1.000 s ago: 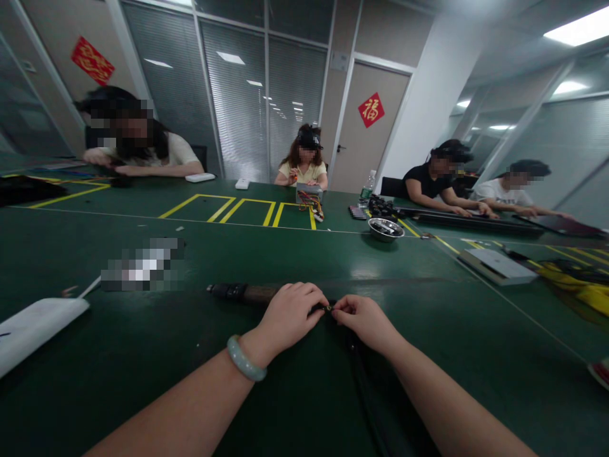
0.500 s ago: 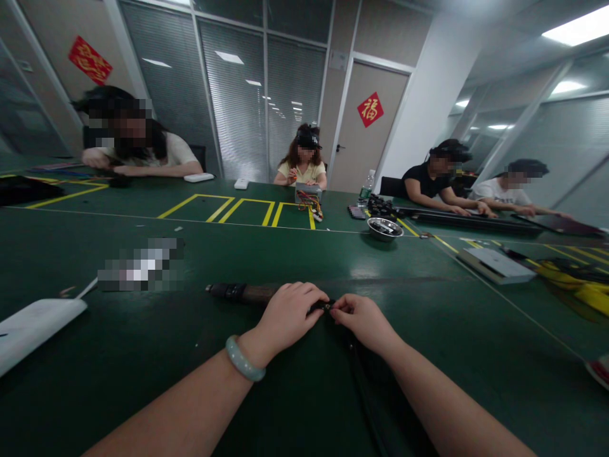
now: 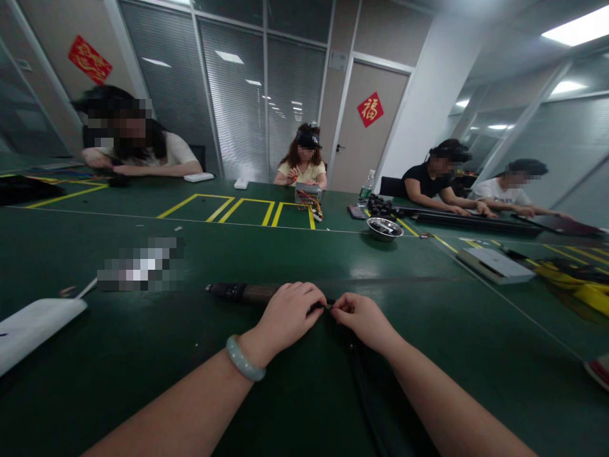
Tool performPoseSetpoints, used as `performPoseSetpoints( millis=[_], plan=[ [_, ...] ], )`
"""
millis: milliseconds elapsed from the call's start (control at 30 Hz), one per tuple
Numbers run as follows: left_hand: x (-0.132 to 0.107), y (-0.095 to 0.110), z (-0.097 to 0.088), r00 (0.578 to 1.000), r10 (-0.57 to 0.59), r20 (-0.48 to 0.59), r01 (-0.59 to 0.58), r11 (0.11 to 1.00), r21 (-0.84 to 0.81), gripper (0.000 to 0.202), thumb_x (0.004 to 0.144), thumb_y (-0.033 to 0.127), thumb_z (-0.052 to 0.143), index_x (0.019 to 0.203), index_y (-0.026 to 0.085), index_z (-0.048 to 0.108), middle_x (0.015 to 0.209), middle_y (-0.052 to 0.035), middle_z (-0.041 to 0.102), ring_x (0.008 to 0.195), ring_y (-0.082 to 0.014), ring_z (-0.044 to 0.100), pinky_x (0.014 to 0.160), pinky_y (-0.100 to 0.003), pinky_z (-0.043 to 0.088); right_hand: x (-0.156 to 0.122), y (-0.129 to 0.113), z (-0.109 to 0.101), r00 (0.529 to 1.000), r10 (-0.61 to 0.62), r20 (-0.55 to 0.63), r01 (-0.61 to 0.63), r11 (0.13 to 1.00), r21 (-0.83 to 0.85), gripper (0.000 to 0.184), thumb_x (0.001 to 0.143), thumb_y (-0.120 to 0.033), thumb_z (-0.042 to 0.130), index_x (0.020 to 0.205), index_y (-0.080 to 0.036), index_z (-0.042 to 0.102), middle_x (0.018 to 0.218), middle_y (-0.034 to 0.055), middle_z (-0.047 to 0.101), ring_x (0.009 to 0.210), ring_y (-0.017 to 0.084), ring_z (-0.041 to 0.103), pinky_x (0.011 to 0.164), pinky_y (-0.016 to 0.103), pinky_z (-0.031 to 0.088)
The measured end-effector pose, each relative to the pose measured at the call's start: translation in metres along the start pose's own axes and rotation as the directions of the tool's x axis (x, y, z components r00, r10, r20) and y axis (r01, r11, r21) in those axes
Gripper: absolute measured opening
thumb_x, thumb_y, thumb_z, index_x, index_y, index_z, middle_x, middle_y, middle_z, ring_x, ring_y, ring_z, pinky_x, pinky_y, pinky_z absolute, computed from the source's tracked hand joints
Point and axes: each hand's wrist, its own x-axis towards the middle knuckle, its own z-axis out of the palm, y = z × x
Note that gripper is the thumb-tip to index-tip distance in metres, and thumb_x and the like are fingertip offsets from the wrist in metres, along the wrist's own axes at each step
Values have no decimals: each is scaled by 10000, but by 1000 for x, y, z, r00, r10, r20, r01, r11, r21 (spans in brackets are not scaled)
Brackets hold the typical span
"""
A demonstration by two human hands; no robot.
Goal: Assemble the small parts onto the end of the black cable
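My left hand (image 3: 292,314), with a pale green bangle on its wrist, is closed over the right part of a dark rod-like tool (image 3: 242,292) lying across the green table. The tool has a brown middle section and a black end with a silver tip at the left. My right hand (image 3: 361,317) is closed in a pinch beside the left fingertips, at a small dark piece with a shiny spot (image 3: 328,307). The fingers hide most of that piece. Below my right hand, a long black cord or strip (image 3: 364,387) runs toward me.
A white device (image 3: 38,330) with a cable lies at left. A metal bowl (image 3: 384,230), a flat white box (image 3: 497,265) and a yellow-black bundle (image 3: 585,285) are at right. Several people sit along the far side; a grey box with wires (image 3: 309,192) stands before one.
My fingertips have shifted very slightly around the small dark piece. Both hands otherwise stay in place, and the rod-like tool lies where it was.
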Motion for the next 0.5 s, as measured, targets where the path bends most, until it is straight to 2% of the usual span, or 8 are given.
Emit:
performPoseSetpoints(
  millis=[100, 300, 500],
  plan=[
    [0, 0, 0, 1000, -9, -1, 9, 1000, 6, 119, 887, 252, 577, 997, 249, 623, 1050, -6, 615, 967, -199, 552, 851, -361, 402, 0, -2, -1, 1000, 15, 15, -15, 1000, 14, 155, 796, -319, 593, 832, -185, 661, 712, 2, 679, 631, 132, 593, 565, 217, 402],
    [-1, 0, -1, 1000, -9, -3, 9, 1000, 1, 125, 890, 260, 579, 1007, 248, 623, 1048, 1, 615, 967, -194, 555, 848, -354, 408, -2, -3, -1, 999, -1, -43, 1, 1000, 3, 124, 785, -297, 592, 800, -181, 637, 710, -1, 672, 624, 125, 586, 573, 215, 404],
    [0, 1, -1, 1000, -11, 7, 11, 1000, 1, 127, 896, 264, 571, 1013, 244, 616, 1050, -4, 615, 967, -199, 557, 848, -362, 401, -3, -3, 0, 1000, -20, -17, 19, 999, -34, 131, 796, -298, 586, 813, -180, 641, 705, 3, 663, 621, 128, 578, 552, 214, 389]
  ],
)
